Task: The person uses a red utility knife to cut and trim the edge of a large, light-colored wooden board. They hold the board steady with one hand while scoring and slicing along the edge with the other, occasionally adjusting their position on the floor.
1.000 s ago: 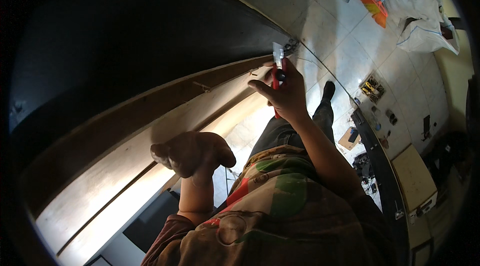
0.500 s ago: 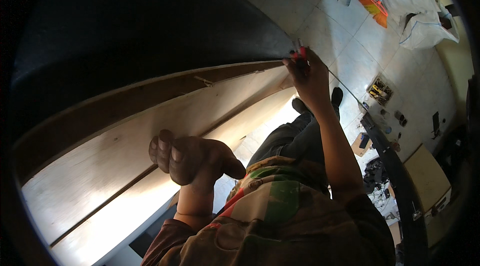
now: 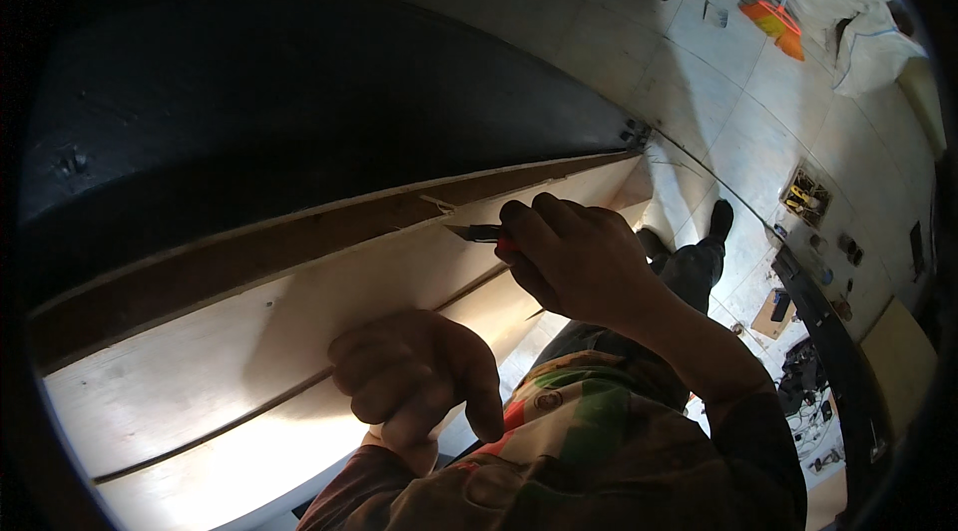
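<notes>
My right hand (image 3: 579, 257) grips a red-handled utility knife (image 3: 479, 232), its blade tip lying against the upper edge of a long pale wooden board (image 3: 249, 331). My left hand (image 3: 414, 376) hovers lower down, in front of the board, fingers loosely curled and holding nothing. Above the board runs a brown wooden strip (image 3: 249, 257), and above that a broad dark panel (image 3: 299, 112). A thin splinter sticks up near the blade.
Pale floor tiles (image 3: 718, 62) spread to the upper right, with an orange brush head (image 3: 773, 22) and crumpled white cloth (image 3: 868, 12) on them. My dark shoe (image 3: 718, 217) stands on the tiles. Small tools and cables (image 3: 808, 381) lie along a dark rail at the right.
My right hand has drawn the knife from the board's far right end back toward the middle. My left hand has moved right and closer in.
</notes>
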### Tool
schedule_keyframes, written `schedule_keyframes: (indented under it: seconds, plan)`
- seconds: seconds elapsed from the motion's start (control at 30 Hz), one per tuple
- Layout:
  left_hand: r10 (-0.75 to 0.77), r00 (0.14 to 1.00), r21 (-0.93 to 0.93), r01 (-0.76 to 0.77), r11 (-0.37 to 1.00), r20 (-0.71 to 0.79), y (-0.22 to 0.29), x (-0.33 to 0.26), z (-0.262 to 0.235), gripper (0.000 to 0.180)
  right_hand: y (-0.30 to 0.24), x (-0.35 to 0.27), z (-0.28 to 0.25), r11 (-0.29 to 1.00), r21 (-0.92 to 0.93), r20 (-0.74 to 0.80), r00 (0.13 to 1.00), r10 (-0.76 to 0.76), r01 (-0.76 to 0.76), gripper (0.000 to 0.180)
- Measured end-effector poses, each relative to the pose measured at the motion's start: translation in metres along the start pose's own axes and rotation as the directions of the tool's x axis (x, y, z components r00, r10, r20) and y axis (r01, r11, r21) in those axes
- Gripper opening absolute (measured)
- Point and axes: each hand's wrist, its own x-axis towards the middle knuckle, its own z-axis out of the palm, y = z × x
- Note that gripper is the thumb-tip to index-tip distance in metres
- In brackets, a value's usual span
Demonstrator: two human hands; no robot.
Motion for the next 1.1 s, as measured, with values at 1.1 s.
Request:
schedule_keyframes:
  seconds: [1.1]
  plan:
    - [0.189,0.982,0.06,-0.189,0.98,0.006,-0.008,0.01,0.003,0.055,0.008,-0.001,0.007,0.995,0.075,-0.018,0.998,-0.06,0.061,0.034]
